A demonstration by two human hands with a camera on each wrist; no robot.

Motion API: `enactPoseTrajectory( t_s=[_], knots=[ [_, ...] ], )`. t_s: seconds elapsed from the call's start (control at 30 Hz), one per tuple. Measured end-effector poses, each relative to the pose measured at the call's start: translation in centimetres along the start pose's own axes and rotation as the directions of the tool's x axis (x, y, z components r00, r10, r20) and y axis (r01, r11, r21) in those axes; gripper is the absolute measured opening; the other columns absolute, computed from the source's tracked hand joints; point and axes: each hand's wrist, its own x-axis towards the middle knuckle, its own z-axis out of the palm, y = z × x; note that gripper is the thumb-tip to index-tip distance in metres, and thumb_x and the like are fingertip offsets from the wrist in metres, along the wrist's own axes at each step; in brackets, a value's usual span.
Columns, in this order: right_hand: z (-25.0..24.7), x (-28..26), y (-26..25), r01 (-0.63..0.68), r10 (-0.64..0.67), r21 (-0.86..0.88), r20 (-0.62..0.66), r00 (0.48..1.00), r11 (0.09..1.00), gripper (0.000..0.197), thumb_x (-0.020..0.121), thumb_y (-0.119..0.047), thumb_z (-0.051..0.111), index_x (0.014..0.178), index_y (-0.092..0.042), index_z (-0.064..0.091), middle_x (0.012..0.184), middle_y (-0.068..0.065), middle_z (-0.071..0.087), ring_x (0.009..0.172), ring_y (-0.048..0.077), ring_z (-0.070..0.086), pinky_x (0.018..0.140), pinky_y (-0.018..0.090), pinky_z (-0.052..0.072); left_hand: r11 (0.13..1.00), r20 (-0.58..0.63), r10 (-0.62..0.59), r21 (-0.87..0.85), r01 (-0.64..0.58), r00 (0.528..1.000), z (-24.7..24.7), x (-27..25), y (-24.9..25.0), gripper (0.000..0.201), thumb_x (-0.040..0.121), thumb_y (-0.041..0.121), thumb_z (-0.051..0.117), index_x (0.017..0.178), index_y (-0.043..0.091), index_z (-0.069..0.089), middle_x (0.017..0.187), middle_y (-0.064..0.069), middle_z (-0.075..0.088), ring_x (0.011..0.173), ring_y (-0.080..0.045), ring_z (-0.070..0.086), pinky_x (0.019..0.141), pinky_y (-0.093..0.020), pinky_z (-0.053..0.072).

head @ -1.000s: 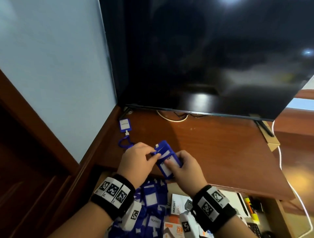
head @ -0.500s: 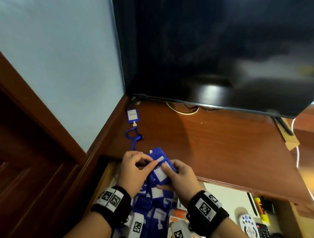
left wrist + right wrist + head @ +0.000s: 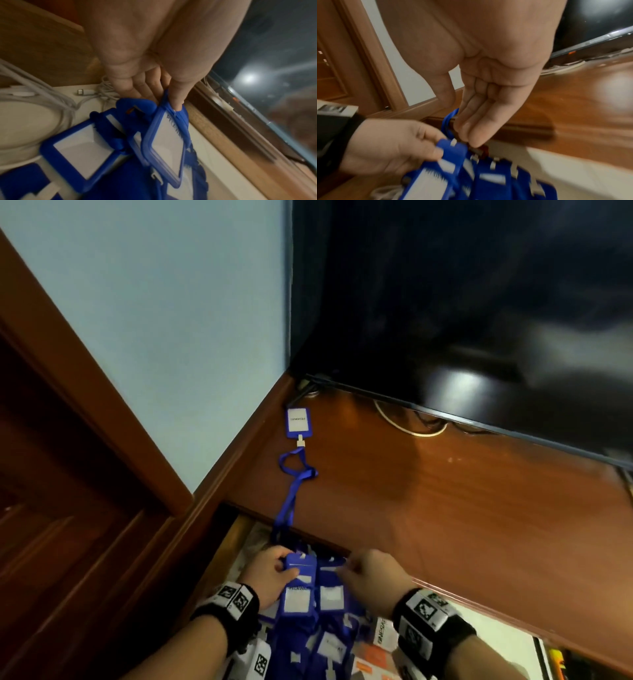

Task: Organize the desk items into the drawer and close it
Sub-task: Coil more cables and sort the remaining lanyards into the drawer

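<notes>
I am holding a blue badge (image 3: pixel 297 570) over the open drawer (image 3: pixel 236 537), my left hand (image 3: pixel 270 575) pinching its top edge between thumb and fingers, above the pile of badges (image 3: pixel 318 631) already inside. My right hand (image 3: pixel 371 575) is hovering just beside it, fingers straight and together, gripping nothing. One more badge (image 3: pixel 297 422) is lying on the desk (image 3: pixel 462 508) near the TV (image 3: pixel 445 302), its lanyard (image 3: pixel 291 491) trailing into the drawer.

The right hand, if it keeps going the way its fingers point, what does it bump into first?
Probably the blue badge holders piled in the open drawer. The right hand points its fingers down at them, tips just above their clips, beside the left hand holding one badge. Depth is blurry, so the desk's front edge might be close too.
</notes>
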Motion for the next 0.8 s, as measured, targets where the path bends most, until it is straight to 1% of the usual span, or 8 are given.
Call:
enactPoseTrajectory(
  t_s=[0.07,0.17,0.27,0.4,0.53,0.6,0.7,0.8],
  knots=[
    [-1.9,2.2,-1.3,0.058,-0.058,-0.005,-0.061,0.996,0.998,0.023,0.097,-0.042,0.059,0.084,-0.023,0.063,0.079,-0.007,0.064,0.081,0.019,0.063,0.068,0.025,0.039,0.997,-0.027,-0.002,0.079,0.004,1.000,0.5,1.2,0.1,0.021,0.097,0.021,0.071,0.118,0.020,0.067,0.089,0.005,0.066,0.082,-0.013,0.066,0.075,-0.027,0.050],
    [-4.4,5.6,-3.6,0.121,-0.125,-0.049,-0.089,0.988,0.991,0.018,0.099,-0.040,0.059,0.089,-0.024,0.060,0.086,-0.006,0.063,0.085,0.019,0.061,0.072,0.027,0.043,0.985,-0.059,0.003,0.173,0.008,0.998,1.3,2.7,0.4,0.038,0.102,0.024,0.065,0.138,0.018,0.059,0.113,-0.007,0.070,0.103,-0.023,0.065,0.081,-0.022,0.042],
    [-5.4,9.2,-5.6,0.166,-0.178,-0.110,-0.106,0.978,0.980,0.024,0.098,-0.038,0.060,0.113,-0.020,0.061,0.110,0.002,0.066,0.101,0.023,0.064,0.087,0.034,0.052,0.978,-0.083,0.014,0.209,0.003,0.996,2.2,3.5,0.6,0.044,0.101,0.030,0.063,0.144,0.022,0.056,0.129,-0.007,0.069,0.120,-0.026,0.063,0.097,-0.030,0.049],
    [-5.0,13.3,-7.2,0.208,-0.219,-0.152,-0.059,0.974,0.966,0.043,0.097,-0.032,0.060,0.139,-0.032,0.048,0.124,0.003,0.047,0.107,0.028,0.062,0.096,0.038,0.051,0.953,-0.101,0.026,0.304,0.006,0.995,2.7,3.6,1.1,0.049,0.103,0.038,0.060,0.148,0.022,0.051,0.142,-0.004,0.062,0.131,-0.025,0.058,0.107,-0.034,0.046],
    [-4.1,16.6,-7.8,0.249,-0.256,-0.288,0.014,0.967,0.925,0.056,0.099,-0.026,0.052,0.148,-0.049,0.037,0.138,0.003,0.041,0.123,0.033,0.049,0.107,0.046,0.045,0.940,-0.081,0.073,0.340,-0.041,0.994,2.2,2.0,1.4,0.056,0.103,0.039,0.059,0.154,0.024,0.041,0.153,-0.003,0.045,0.141,-0.023,0.045,0.116,-0.032,0.038],
    [-3.8,17.3,-7.9,0.244,-0.240,-0.419,0.064,0.969,0.875,0.052,0.100,-0.031,0.052,0.146,-0.052,0.039,0.140,0.002,0.038,0.125,0.033,0.042,0.106,0.048,0.045,0.931,-0.042,0.087,0.359,-0.066,0.995,1.5,0.8,1.4,0.057,0.103,0.037,0.058,0.155,0.025,0.039,0.157,-0.002,0.038,0.145,-0.023,0.040,0.120,-0.033,0.035],
    [-3.6,17.4,-7.7,0.227,-0.247,-0.455,0.017,0.969,0.861,0.028,0.100,-0.033,0.057,0.127,-0.039,0.059,0.122,0.003,0.042,0.115,0.034,0.047,0.098,0.044,0.048,0.924,0.035,0.070,0.375,-0.078,0.997,-0.6,-1.4,1.8,0.040,0.103,0.041,0.056,0.140,0.026,0.056,0.142,0.002,0.054,0.130,-0.019,0.052,0.111,-0.034,0.044],
    [-3.1,16.2,-6.7,0.213,-0.231,-0.390,0.000,0.973,0.896,0.016,0.099,-0.030,0.059,0.114,-0.030,0.064,0.111,0.002,0.042,0.109,0.032,0.052,0.096,0.041,0.047,0.947,0.042,0.066,0.312,-0.076,0.997,-3.2,-3.3,2.9,0.024,0.100,0.049,0.059,0.107,0.029,0.069,0.107,0.011,0.071,0.099,-0.010,0.065,0.093,-0.034,0.056]
  ],
)
